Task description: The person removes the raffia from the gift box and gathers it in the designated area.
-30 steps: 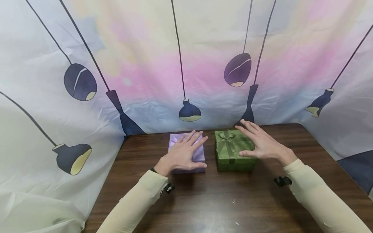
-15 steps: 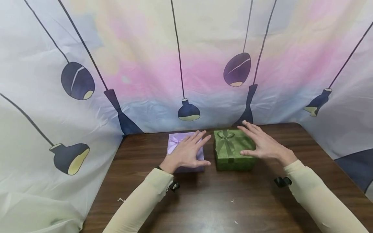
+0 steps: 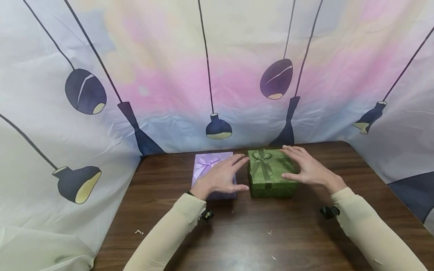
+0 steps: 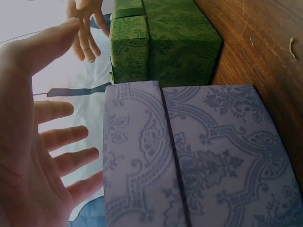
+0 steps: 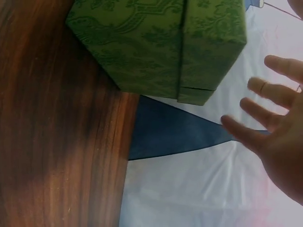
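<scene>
A lilac gift box (image 3: 202, 167) with a ribbon bow sits toward the table's far edge. To its right stands a green gift box (image 3: 271, 190), lidded and tied with a green bow. My left hand (image 3: 222, 177) hovers over the right part of the lilac box, fingers spread and pointing toward the green one. Over the green box's right side my right hand (image 3: 310, 169) is held with fingers extended and thumb apart. In the left wrist view a gap shows between the left fingers and the lilac box (image 4: 227, 151). Neither hand holds anything.
Both boxes rest on a dark wooden table (image 3: 244, 241). Small pale scraps (image 3: 269, 233) lie on its near part, with another scrap (image 3: 139, 232) at the left. A cloth backdrop (image 3: 169, 75) printed with hanging lamps rises behind the table.
My left hand has shifted right across the lilac box toward the green one, uncovering the lilac bow. My right hand has dipped slightly and moved little. Both boxes stay in place.
</scene>
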The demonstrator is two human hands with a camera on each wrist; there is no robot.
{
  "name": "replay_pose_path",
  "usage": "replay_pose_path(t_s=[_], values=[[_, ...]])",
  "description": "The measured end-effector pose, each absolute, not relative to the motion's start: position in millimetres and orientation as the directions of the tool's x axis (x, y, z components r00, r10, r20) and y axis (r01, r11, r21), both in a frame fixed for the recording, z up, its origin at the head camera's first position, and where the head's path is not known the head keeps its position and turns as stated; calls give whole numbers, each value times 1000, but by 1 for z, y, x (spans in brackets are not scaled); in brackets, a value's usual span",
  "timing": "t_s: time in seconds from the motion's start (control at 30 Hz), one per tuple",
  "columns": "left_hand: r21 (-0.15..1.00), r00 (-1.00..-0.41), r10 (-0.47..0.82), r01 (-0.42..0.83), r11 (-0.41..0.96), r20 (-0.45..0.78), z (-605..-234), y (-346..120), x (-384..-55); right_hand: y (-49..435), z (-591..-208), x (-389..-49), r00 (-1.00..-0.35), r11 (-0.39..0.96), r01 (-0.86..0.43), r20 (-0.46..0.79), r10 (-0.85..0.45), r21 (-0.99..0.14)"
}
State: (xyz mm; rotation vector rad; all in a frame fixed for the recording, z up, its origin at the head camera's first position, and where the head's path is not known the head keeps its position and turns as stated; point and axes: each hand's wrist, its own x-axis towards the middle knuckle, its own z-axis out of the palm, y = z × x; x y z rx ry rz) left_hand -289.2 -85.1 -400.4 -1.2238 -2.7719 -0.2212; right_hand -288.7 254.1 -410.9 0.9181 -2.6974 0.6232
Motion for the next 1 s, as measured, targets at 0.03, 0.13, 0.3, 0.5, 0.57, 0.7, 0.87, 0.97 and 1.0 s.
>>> replay_pose_path(t_s=[0.03,0.13,0.3,0.5,0.57,0.7,0.87,0.97,1.0], values=[[97,-667,728,745,660,158,-400,-84,-289,254,-412,-289,-776,714,-625,354,-523,-316],[102,-663,730,748,656,170,-401,-82,-291,254,-414,-292,-768,714,-629,390,-508,-308],[85,-675,721,736,671,156,-402,-78,-295,256,-416,-294,-762,713,-631,416,-497,-305],[51,-675,724,736,676,141,-404,-71,-299,261,-421,-290,-778,724,-610,418,-469,-322],[38,-686,716,725,688,133,-406,-69,-300,262,-424,-288,-803,735,-582,388,-453,-348],[16,-708,698,703,711,107,-410,-66,-302,265,-430,-286,-841,751,-534,337,-424,-388],[15,-721,688,691,722,90,-414,-64,-303,267,-434,-285,-844,758,-527,341,-414,-385],[23,-723,684,689,725,99,-415,-63,-303,266,-433,-284,-841,759,-532,341,-420,-376],[24,-723,684,689,725,101,-415,-62,-303,266,-432,-284,-840,758,-533,340,-422,-376]])
